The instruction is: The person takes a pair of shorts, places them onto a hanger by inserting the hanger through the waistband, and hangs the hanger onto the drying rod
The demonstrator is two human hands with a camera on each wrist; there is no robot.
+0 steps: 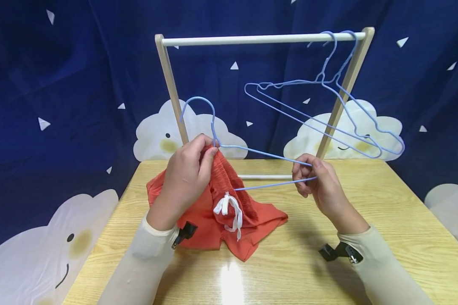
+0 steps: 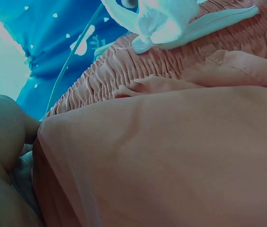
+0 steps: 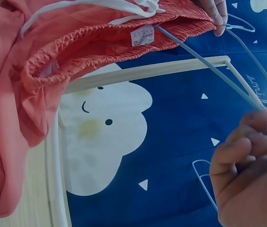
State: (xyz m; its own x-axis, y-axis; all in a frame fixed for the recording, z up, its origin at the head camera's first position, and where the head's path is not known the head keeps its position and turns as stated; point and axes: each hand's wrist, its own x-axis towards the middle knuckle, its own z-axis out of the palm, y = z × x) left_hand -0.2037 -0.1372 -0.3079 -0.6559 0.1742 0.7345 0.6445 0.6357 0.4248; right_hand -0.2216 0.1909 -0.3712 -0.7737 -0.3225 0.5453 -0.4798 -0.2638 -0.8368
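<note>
Red shorts (image 1: 198, 220) with a gathered elastic waistband (image 3: 95, 52) and a tied white drawstring (image 1: 229, 207) hang partly on the table. My left hand (image 1: 188, 178) pinches the waistband's edge close to the hook of a blue wire hanger (image 1: 259, 151). The hanger's left part is hidden inside the shorts, and its lower wire comes out of the waist opening. At the hanger's right end, my right hand (image 1: 320, 186) grips the wire with curled fingers. In the left wrist view, shorts fabric (image 2: 162, 142) fills most of the picture. A white label (image 3: 143, 35) shows inside the waistband.
Behind the hands stands a rack with a white rail (image 1: 252, 40) and wooden posts (image 1: 169, 80). Two blue wire hangers (image 1: 320, 118) hang at its right end. The wooden table (image 1: 397, 237) lies below, and a dark blue curtain (image 1: 99, 84) with clouds hangs behind.
</note>
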